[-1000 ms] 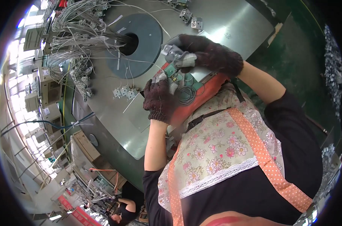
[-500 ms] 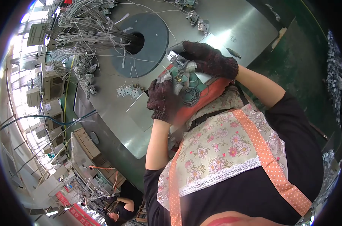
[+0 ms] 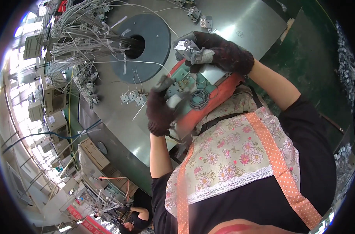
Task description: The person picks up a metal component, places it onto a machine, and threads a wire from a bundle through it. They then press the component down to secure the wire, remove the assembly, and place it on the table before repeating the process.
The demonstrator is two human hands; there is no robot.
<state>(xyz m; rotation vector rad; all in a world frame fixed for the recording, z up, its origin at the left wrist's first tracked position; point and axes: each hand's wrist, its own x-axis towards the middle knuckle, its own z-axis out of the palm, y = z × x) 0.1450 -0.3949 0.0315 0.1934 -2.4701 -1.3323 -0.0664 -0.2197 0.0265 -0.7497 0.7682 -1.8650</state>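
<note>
My right hand (image 3: 222,50), in a dark maroon knitted glove with grey-wrapped fingertips, is closed around a small silver metal box (image 3: 186,47). A green board (image 3: 180,72) with small metal fittings lies just below it, on a red-orange padded surface (image 3: 216,102) against my apron. My left hand (image 3: 160,109), gloved the same way and partly blurred, hovers at the board's left edge. Its finger and thumb are apart, and nothing shows between them. A thin grey cable (image 3: 146,61) runs close to that fingertip. On the board's near side lies a coil of grey wire (image 3: 199,99).
A large bundle of grey cables (image 3: 83,35) passes through a dark round disc (image 3: 158,35) on the metal table (image 3: 111,99). Several small metal boxes (image 3: 133,97) sit left of my left hand, with others (image 3: 206,22) at the far side. Another person (image 3: 137,218) is at lower left.
My left hand has drawn back toward me and slightly left, its fingers spreading away from the board. My right hand has shifted slightly farther away, still holding the metal box.
</note>
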